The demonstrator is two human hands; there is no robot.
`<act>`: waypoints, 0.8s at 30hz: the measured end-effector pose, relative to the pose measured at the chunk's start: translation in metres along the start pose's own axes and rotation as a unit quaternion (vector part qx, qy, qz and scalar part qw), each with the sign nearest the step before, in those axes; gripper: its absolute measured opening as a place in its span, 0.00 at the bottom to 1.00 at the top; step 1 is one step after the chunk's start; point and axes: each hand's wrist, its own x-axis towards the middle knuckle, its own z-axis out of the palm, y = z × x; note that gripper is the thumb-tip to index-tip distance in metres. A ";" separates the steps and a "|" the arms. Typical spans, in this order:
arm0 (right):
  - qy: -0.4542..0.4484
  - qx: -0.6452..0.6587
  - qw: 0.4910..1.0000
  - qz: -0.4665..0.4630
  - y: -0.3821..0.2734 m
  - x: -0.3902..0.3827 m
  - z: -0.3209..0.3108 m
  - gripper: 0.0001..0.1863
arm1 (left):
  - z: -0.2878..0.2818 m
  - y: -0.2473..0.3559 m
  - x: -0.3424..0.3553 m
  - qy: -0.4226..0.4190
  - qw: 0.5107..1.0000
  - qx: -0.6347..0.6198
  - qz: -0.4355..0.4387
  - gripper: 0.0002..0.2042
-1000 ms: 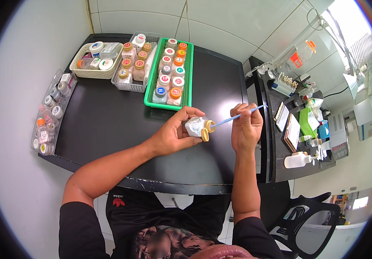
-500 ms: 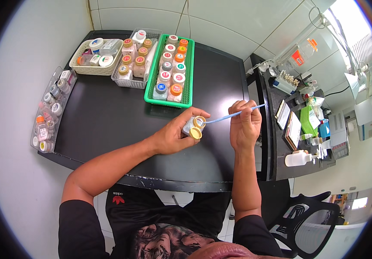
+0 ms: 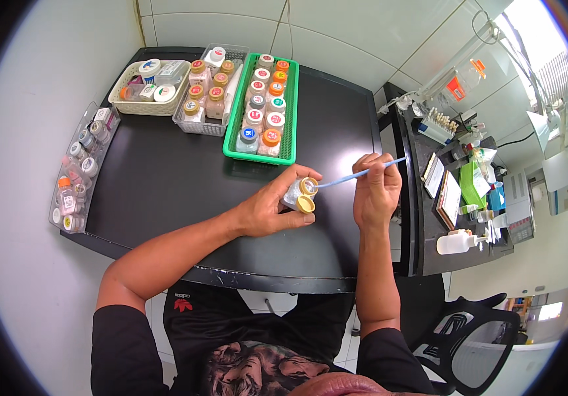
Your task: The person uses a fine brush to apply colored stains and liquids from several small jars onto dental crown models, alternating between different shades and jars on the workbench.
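Note:
My left hand [image 3: 261,212] is closed around a small clear bottle [image 3: 292,194], its fingers behind and its thumb in front. The bottle tilts toward the right, with its gold flip cap [image 3: 305,203] hanging open below the gold-rimmed mouth. To its right, my right hand [image 3: 375,198] pinches a thin light-blue stick [image 3: 345,179]. One end of the stick is at the bottle's mouth; whether it goes inside is too small to tell. Its other end sticks out past my right fingers. Both hands are above the black table [image 3: 165,178].
A green basket [image 3: 293,135] with several capped bottles stands beyond my hands. Left of it are a clear bin [image 3: 198,127] of bottles, a cream basket [image 3: 145,109] and a long clear tray [image 3: 89,204]. A side counter [image 3: 429,254] with a white pump bottle [image 3: 452,243] lies right.
The bottle in my left hand has turned and shifted slightly. My right hand keeps its pinch on the stick. The whole view has moved a little.

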 end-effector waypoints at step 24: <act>0.101 -0.174 0.976 -0.083 -0.001 0.002 0.005 0.15 | -0.006 -0.006 0.004 0.037 0.998 0.036 0.019 0.12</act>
